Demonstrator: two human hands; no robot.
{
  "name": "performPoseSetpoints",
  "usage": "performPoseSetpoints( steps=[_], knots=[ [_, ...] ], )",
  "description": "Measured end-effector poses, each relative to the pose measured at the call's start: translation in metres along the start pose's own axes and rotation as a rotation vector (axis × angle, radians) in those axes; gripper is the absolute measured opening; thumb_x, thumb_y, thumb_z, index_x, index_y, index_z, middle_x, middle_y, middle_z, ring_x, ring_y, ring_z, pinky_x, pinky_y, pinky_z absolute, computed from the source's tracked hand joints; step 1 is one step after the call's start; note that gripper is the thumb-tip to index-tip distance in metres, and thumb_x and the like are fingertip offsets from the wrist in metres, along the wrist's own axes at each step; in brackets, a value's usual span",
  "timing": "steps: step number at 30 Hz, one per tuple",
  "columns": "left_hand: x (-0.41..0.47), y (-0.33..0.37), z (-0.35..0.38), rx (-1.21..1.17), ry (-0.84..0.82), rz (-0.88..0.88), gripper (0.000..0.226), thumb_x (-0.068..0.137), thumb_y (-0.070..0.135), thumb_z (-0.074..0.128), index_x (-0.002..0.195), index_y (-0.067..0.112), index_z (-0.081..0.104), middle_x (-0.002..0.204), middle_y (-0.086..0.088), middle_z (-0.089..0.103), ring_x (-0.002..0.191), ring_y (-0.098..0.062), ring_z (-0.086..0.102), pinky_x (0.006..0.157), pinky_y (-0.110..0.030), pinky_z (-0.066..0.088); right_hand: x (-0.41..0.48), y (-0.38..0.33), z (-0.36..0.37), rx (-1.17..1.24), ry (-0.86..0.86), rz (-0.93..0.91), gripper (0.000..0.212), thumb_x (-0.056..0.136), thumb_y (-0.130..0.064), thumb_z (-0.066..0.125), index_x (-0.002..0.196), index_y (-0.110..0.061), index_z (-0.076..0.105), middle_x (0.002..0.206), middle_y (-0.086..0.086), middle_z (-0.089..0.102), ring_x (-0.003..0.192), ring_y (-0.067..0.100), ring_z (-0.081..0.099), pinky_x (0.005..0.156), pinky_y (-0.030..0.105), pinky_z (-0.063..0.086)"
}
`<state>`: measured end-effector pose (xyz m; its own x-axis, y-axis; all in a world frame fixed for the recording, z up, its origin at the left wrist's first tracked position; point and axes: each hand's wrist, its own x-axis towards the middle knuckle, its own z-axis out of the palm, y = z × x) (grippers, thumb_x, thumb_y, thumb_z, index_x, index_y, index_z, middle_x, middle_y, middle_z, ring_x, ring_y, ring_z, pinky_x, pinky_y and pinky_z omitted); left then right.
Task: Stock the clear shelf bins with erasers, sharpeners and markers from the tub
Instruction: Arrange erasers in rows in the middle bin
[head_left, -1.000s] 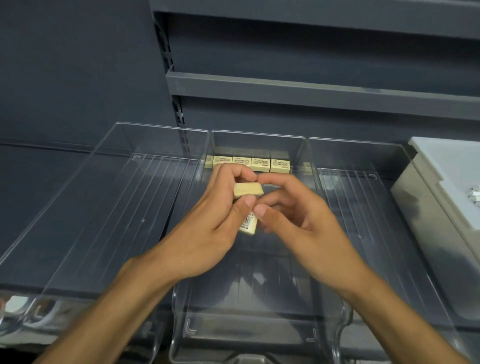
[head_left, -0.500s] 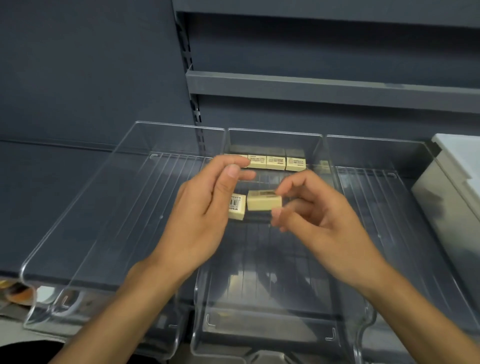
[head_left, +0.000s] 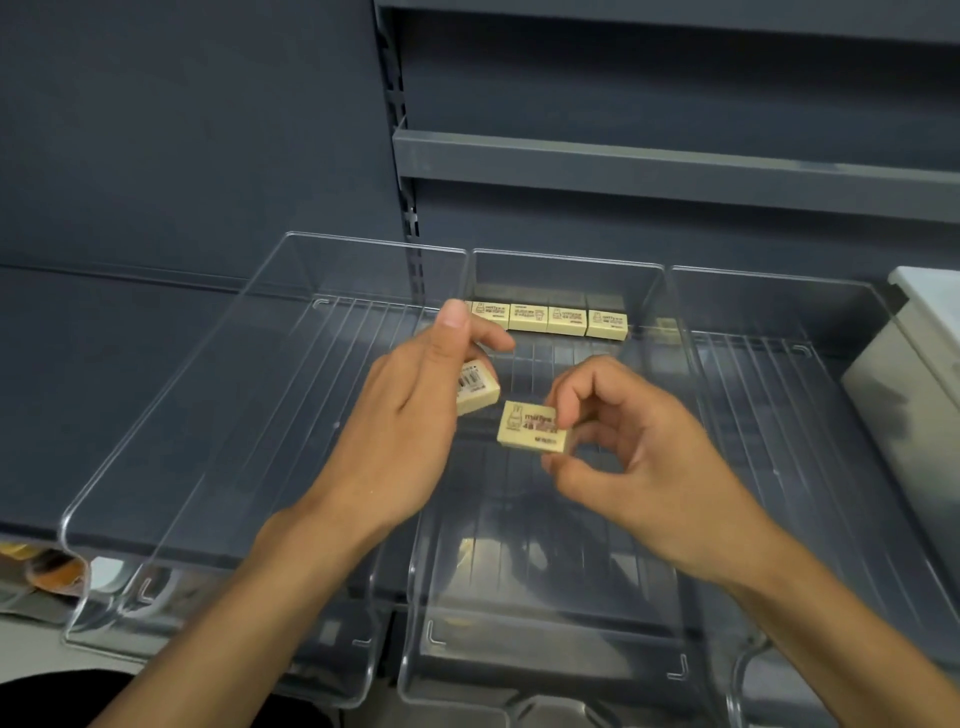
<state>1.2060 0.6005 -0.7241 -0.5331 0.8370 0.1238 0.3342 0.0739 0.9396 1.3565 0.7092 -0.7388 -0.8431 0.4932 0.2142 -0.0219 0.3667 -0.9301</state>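
Note:
Both hands hover over the middle clear bin (head_left: 566, 265). My left hand (head_left: 415, 426) holds a cream eraser (head_left: 475, 392) with a barcode label showing beside its palm. My right hand (head_left: 639, 452) pinches a second cream eraser (head_left: 527, 426), printed face up, between thumb and fingertips. A row of several matching erasers (head_left: 550, 318) lies against the back wall of the middle bin. The two held erasers are a little apart from each other.
Clear bins flank the middle one: a left bin (head_left: 171, 415) and a right bin (head_left: 810, 395), both with ribbed floors. The white tub (head_left: 914, 364) stands at the right edge. A dark grey shelf (head_left: 675, 166) runs overhead.
The two erasers, held stacked together a second ago, are now separated, one in each hand. My right hand has turned its eraser so the printed face shows. The camera view shifted left.

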Motion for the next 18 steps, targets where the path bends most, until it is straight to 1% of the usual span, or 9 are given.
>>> performPoseSetpoints(
  steps=[2,3,5,7,10,13,15,16,18],
  knots=[
    [0.000,0.001,-0.002,-0.005,-0.059,0.002,0.025,0.092,0.042,0.039,0.104,0.037,0.061,0.090,0.016,0.058,0.079,0.002,0.054,0.073,-0.023,0.041,0.001,0.003,-0.001,-0.035,0.001,0.031,0.027,0.074,-0.002,0.064,0.093,-0.020,0.057,0.093,0.002,0.057,0.084,0.022,0.060,0.081,0.035,0.053],
    [0.000,0.002,-0.002,0.009,-0.083,0.009,0.022,0.090,0.034,0.046,0.109,0.035,0.058,0.092,0.019,0.055,0.078,0.002,0.052,0.072,-0.021,0.039,0.002,0.004,-0.002,-0.046,0.017,0.059,0.030,0.074,-0.004,0.063,0.097,-0.023,0.058,0.096,0.001,0.059,0.086,0.021,0.061,0.082,0.033,0.053],
    [0.001,0.003,-0.002,0.077,-0.102,0.046,0.033,0.090,0.014,0.056,0.116,0.033,0.054,0.102,0.016,0.052,0.078,-0.005,0.051,0.067,-0.024,0.041,0.007,0.008,-0.004,-0.065,0.071,0.125,0.033,0.074,-0.006,0.063,0.100,-0.027,0.061,0.104,0.005,0.061,0.089,0.018,0.065,0.083,0.026,0.053],
    [0.003,0.002,-0.001,0.133,-0.114,0.100,0.043,0.091,0.001,0.058,0.124,0.029,0.055,0.110,0.012,0.051,0.087,-0.012,0.055,0.076,-0.031,0.046,0.013,0.011,-0.004,-0.101,0.104,0.168,0.034,0.078,0.003,0.065,0.098,-0.025,0.064,0.107,0.007,0.060,0.089,0.015,0.068,0.080,0.023,0.054],
    [0.006,-0.001,0.000,0.176,-0.164,0.134,0.044,0.096,0.006,0.057,0.137,0.023,0.054,0.116,0.016,0.051,0.099,-0.008,0.056,0.088,-0.024,0.047,0.022,0.011,-0.004,-0.216,0.124,0.171,0.031,0.082,0.007,0.065,0.099,-0.020,0.067,0.106,0.000,0.053,0.083,0.009,0.067,0.074,0.017,0.053],
    [0.007,-0.001,-0.003,0.209,-0.148,0.144,0.039,0.100,0.016,0.053,0.138,0.023,0.055,0.115,0.018,0.049,0.098,0.001,0.054,0.084,-0.010,0.040,0.034,0.018,-0.007,-0.375,0.168,0.174,0.024,0.085,-0.008,0.070,0.099,-0.027,0.065,0.098,-0.007,0.055,0.067,0.005,0.059,0.064,0.016,0.047],
    [0.008,0.000,-0.006,0.240,-0.164,0.141,0.036,0.102,0.024,0.048,0.137,0.027,0.056,0.101,0.023,0.051,0.086,0.010,0.052,0.077,-0.006,0.036,0.045,0.025,-0.009,-0.459,0.153,0.229,0.017,0.086,-0.017,0.071,0.098,-0.029,0.065,0.086,-0.009,0.058,0.056,0.002,0.053,0.055,0.013,0.039],
    [0.009,0.000,-0.008,0.247,-0.185,0.144,0.034,0.103,0.026,0.046,0.135,0.028,0.055,0.091,0.023,0.052,0.076,0.012,0.052,0.071,-0.006,0.036,0.053,0.028,-0.008,-0.469,0.144,0.258,0.014,0.087,-0.018,0.070,0.097,-0.027,0.066,0.081,-0.010,0.059,0.055,0.001,0.052,0.054,0.013,0.039],
    [0.010,0.001,-0.010,0.247,-0.208,0.142,0.026,0.103,0.028,0.045,0.126,0.030,0.057,0.066,0.021,0.052,0.054,0.006,0.048,0.054,-0.008,0.034,0.072,0.031,-0.003,-0.481,0.153,0.300,0.014,0.085,-0.015,0.069,0.097,-0.021,0.067,0.077,-0.008,0.062,0.063,0.004,0.058,0.061,0.022,0.048]
  ],
)
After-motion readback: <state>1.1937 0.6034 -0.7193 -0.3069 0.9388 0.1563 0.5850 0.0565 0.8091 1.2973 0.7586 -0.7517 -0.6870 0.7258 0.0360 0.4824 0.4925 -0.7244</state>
